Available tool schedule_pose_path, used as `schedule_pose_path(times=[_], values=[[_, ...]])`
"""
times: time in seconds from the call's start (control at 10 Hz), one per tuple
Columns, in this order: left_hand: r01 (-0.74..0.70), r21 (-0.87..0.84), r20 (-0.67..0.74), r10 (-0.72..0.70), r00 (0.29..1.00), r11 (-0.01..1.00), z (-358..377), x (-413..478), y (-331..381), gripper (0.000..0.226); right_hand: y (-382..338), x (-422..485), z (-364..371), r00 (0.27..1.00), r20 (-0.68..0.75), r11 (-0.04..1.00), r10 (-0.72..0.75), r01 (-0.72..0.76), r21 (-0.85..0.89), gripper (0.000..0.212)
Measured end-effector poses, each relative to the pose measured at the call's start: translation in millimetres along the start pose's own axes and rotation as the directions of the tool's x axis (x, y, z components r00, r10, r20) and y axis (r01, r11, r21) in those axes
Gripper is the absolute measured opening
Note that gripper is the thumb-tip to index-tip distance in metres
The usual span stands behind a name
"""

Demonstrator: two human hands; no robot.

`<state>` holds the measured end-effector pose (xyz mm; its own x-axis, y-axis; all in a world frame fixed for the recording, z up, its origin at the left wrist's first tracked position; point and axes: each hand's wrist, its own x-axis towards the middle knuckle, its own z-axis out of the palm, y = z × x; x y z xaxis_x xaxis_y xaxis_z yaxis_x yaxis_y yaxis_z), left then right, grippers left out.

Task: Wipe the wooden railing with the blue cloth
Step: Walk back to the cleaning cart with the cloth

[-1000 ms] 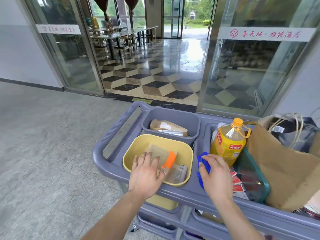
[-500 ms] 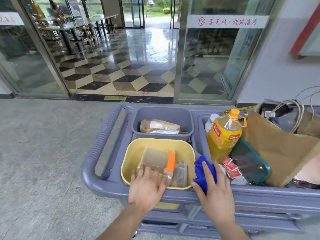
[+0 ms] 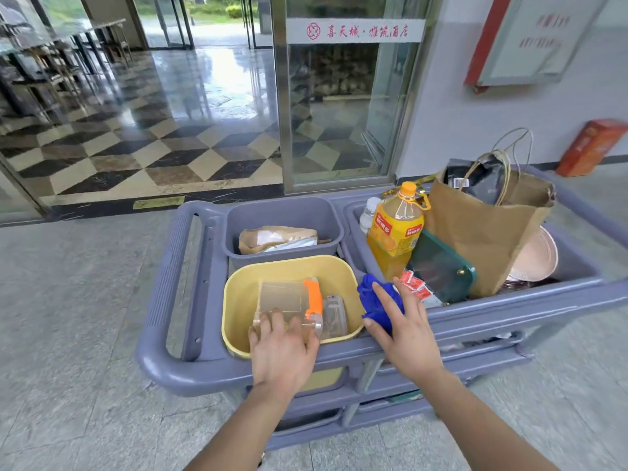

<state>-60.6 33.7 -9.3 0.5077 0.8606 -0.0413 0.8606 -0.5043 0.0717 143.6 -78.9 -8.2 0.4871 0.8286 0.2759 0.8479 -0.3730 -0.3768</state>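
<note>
The blue cloth [image 3: 373, 297] is bunched at the near rim of the grey cart [image 3: 170, 283], between the yellow bin [image 3: 289, 261] and the right compartment. My right hand [image 3: 407, 338] holds it, with the thumb under the cloth and the fingers over it. My left hand [image 3: 282, 351] reaches over the yellow bin's near rim. Its fingers curl over the base of a clear spray bottle [image 3: 289, 297] with an orange trigger, which lies in the bin. No wooden railing is in view.
A grey bin [image 3: 282, 205] holding a paper packet sits behind the yellow one. The right compartment holds a yellow drink bottle [image 3: 396, 232], a green container [image 3: 441, 270] and a brown paper bag [image 3: 482, 232]. Glass doors [image 3: 339, 113] stand ahead. An orange box [image 3: 591, 147] stands on the floor by the wall.
My right hand has drawn the blue cloth up out of the right compartment toward the cart's near rim. My left hand slid back to the spray bottle's base. The view swung right.
</note>
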Motion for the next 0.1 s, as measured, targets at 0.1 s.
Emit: schedule_pose_path(times=[0.1], values=[[-0.039,-0.024,-0.074,0.037,0.997,0.999,-13.6,0.3,10.8,0.053,0.8,-3.9,-12.5,0.997,-0.023,0.994,0.071,-0.069,0.08,0.06]])
